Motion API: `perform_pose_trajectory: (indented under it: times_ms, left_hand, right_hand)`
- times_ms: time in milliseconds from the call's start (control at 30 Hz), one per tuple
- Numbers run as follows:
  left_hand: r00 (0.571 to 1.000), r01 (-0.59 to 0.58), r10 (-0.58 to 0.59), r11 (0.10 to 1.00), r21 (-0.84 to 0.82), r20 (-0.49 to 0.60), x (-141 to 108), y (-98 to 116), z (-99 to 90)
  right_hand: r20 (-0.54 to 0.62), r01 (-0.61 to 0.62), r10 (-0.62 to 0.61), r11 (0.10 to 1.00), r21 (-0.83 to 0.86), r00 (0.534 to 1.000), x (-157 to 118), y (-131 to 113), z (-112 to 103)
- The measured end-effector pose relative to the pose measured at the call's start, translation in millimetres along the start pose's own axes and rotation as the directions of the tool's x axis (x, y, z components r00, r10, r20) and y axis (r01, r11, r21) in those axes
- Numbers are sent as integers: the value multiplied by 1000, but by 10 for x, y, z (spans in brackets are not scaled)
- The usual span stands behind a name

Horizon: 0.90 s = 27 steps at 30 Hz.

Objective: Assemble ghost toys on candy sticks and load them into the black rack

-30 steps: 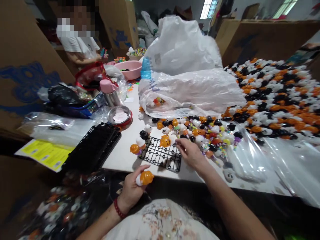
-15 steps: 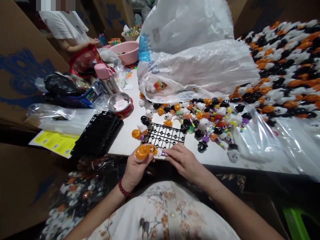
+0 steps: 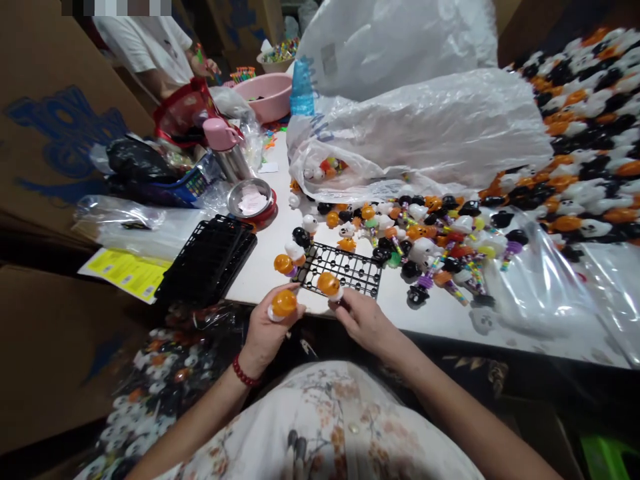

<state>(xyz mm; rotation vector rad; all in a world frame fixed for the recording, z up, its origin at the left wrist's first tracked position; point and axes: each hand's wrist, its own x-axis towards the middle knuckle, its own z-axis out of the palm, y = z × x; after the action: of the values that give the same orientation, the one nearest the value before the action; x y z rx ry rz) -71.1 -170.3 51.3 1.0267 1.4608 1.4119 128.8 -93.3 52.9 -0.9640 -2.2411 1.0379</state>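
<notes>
My left hand [image 3: 267,327] is closed round one orange-topped pumpkin toy [image 3: 283,303] with a white base, at the table's front edge. Between the fingertips of my right hand [image 3: 363,319] is a second pumpkin toy [image 3: 329,285], held upright over the near side of a black grid rack [image 3: 345,267]. The rack lies on the white table. Along its left end stand several figure toys, among them an orange pumpkin [image 3: 283,264] and a black one [image 3: 301,237]. Whatever stems the two held toys have are hidden by my fingers.
Loose Halloween toys [image 3: 430,233] spread right of the rack, before a large white plastic bag [image 3: 425,133]. Stacked black racks [image 3: 207,260], a metal bowl [image 3: 251,200] and a pink-lidded flask [image 3: 225,147] stand left. A person [image 3: 145,47] works at the back left.
My right hand has raised its pumpkin toy from lying sideways beside the left hand's toy to upright over the rack. The two toys are now apart. The view has shifted slightly.
</notes>
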Motion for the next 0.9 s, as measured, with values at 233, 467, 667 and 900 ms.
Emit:
perform_pose_trajectory:
  times_ms: [233,467,667,900]
  left_hand:
    - [978,-46,59,997,69,-200,-11,-234,-142]
    - [994,3,-1,1000,22,-113,-63,-400,-158]
    - [997,30,-34,998,-59,-70,-57,-421,-171]
    - [974,221,-179,876,-429,136,-76,-326,-95]
  right_hand:
    - [-117,-94,135,948,305,984,483,62,308]
    - [-76,-89,102,983,160,992,654,45,394]
    - [-8,-98,98,993,69,995,683,-3,359]
    - [22,56,-55,996,-62,998,680,128,404]
